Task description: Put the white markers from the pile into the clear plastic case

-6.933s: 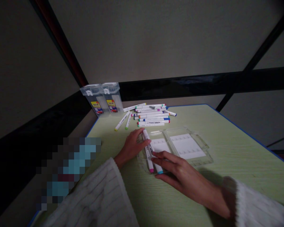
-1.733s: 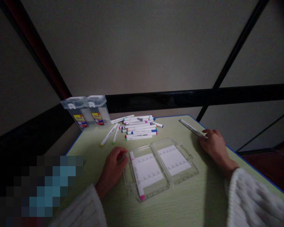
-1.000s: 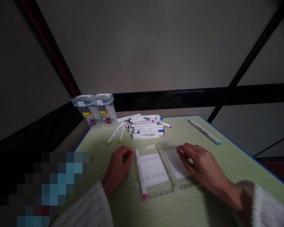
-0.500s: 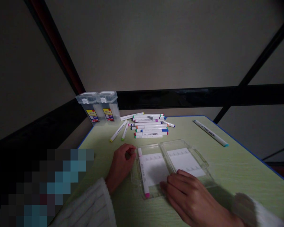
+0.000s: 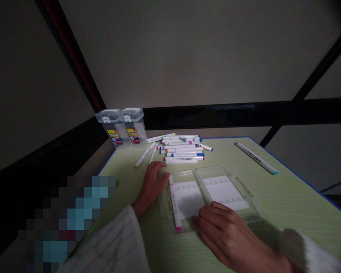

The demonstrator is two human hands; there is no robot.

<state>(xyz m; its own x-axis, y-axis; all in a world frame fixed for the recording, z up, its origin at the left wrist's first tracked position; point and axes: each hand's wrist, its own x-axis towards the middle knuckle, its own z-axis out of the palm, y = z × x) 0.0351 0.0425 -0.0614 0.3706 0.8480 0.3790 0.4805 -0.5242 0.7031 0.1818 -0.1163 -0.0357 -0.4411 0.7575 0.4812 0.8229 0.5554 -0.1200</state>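
With the open, clear case (image 5: 204,186) on the table (image 5: 295,201) as my clock face, my left hand (image 5: 152,182) is near ten o'clock, thumb and fingers apart beside the pink-tipped marker (image 5: 175,206); I can't tell whether it touches. My right hand (image 5: 219,232) is at five o'clock, fingers curled by the near edge; whether they grip it, I can't tell. I judge the step as steadying the case, and the next move as calling for a light touch, since the plastic looks thin.

The slim white marker lies inside along nine o'clock, pink end towards seven. Both see-through halves show a white sheet with pale marks. Well apart, at two, lies a blue-tipped marker (image 5: 256,158).
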